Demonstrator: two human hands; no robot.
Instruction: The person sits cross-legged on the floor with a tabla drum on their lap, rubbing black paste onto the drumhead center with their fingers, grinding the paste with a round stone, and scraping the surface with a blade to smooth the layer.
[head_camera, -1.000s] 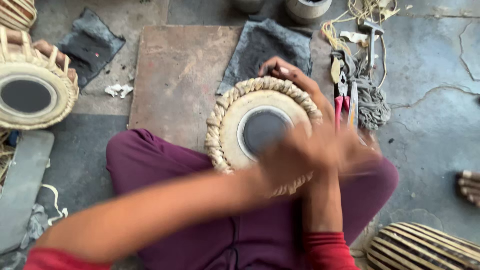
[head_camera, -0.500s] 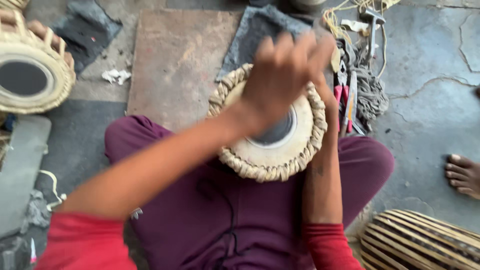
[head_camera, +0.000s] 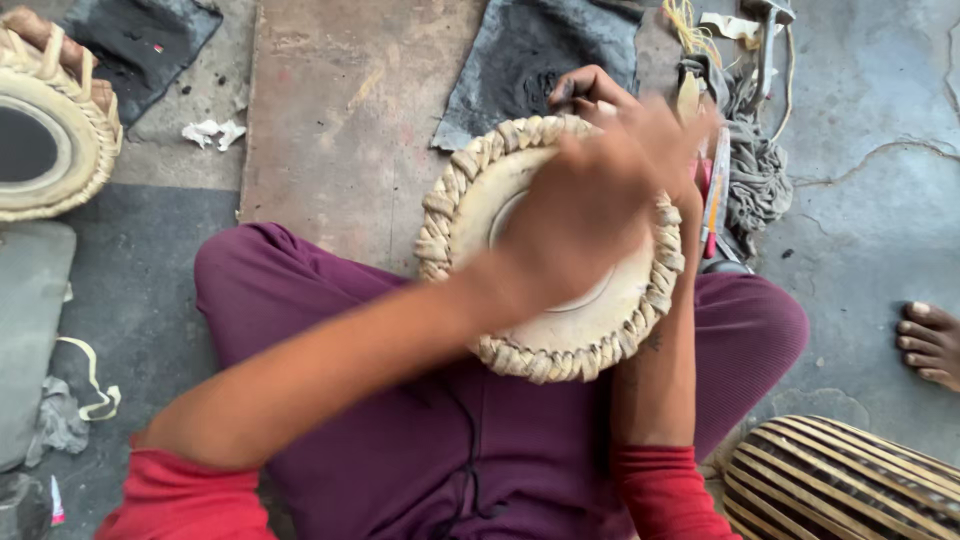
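A round drum head with a braided pale rim and a dark centre rests in my lap, between my maroon trouser legs. My left hand is over the drum skin, blurred by fast motion, fingers stretched out toward the far right rim; I see nothing in it. It hides most of the dark centre. My right arm runs up the drum's right side. At the far edge my right hand grips the braided rim, fingers curled over it.
A second drum lies at the far left. A brown slab and dark cloths lie ahead. Tangled cord and red-handled pliers sit right of the drum. A striped wooden shell is bottom right, another person's foot beside it.
My left hand swept from the drum's near right edge up across the skin and is now over its far right part. My right hand kept hold of the far rim.
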